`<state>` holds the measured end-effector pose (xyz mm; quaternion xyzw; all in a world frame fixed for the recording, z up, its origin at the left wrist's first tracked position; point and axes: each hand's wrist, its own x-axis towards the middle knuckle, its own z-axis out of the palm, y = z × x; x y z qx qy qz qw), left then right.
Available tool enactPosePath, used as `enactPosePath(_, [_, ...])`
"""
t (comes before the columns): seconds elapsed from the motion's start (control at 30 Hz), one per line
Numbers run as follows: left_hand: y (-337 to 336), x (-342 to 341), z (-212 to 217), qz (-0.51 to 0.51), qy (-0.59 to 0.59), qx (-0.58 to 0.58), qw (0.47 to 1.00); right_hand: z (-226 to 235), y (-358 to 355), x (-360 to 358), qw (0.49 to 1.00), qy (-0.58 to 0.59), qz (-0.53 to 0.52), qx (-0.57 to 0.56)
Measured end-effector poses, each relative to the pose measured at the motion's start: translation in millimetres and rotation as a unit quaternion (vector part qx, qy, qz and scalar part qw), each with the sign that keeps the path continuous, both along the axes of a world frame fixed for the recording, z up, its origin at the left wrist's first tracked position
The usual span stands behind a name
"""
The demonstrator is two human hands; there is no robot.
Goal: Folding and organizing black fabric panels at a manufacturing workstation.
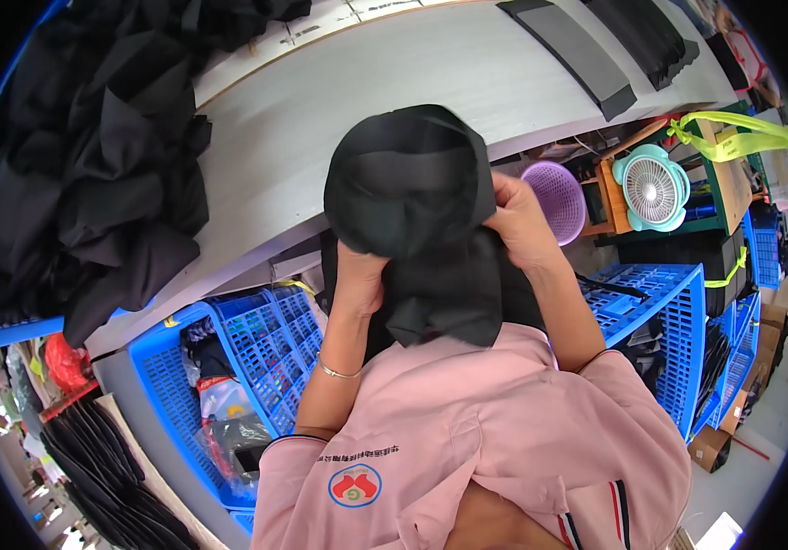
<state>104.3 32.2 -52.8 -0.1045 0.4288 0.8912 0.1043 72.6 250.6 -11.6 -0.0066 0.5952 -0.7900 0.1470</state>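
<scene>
A black fabric tube (403, 206) is held up in front of my chest, its round mouth spread wide and its lower part hanging over my lap. Its outline is slightly blurred. My right hand (515, 218) pinches the rim on the right side between thumb and fingers. At the lower left of the mouth, my left hand (357, 273) grips the same cloth from below; the cloth covers most of its fingers. Beyond the tube lies the pale grey tabletop (275, 156).
A large heap of black cloth (110, 156) fills a blue crate at the left. Flat dark pieces (577, 55) lie on the table's far right. Blue plastic crates (266, 348) stand on both sides of me. A purple basket (554, 203) and a small turquoise fan (651, 188) are at the right.
</scene>
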Motion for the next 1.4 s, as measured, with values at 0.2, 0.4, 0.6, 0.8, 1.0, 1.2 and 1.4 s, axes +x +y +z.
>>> enactPosePath(0.2, [14.0, -12.4, 0.2, -0.002, -0.005, -0.161, 0.987, 36.0, -29.7, 12.9, 0.903, 0.259, -0.001, 0.343])
enactPosePath(0.4, [10.8, -21.6, 19.3, -0.016, -0.016, -0.034, 0.999, -12.7, 11.4, -27.6, 0.919, 0.161, -0.138, 0.332])
enactPosePath(0.6, [-2.8, -43.4, 18.1, 0.119, 0.000, -0.092, 0.989, -9.9, 22.6, -9.6, 0.940, 0.122, -0.246, 0.204])
enactPosePath(0.8, [-3.8, -42.2, 33.6, -0.017, 0.037, 0.017, 0.999, -11.8, 0.6, -3.7, 0.989, -0.141, -0.052, -0.002])
enactPosePath(1.0, [4.4, -79.8, 35.9, 0.200, 0.148, -0.249, 0.936, -16.6, -17.6, -47.6, 0.993, 0.000, -0.086, 0.080])
enactPosePath(1.2, [-3.2, -104.1, 34.0, 0.053, 0.335, -0.586, 0.736, -38.1, -3.4, -68.0, 0.965, 0.060, -0.058, 0.247])
enactPosePath(1.4, [12.6, -154.5, 4.9, -0.147, 0.482, -0.620, 0.601, -15.2, 10.1, -55.7, 0.853, 0.014, -0.015, 0.521])
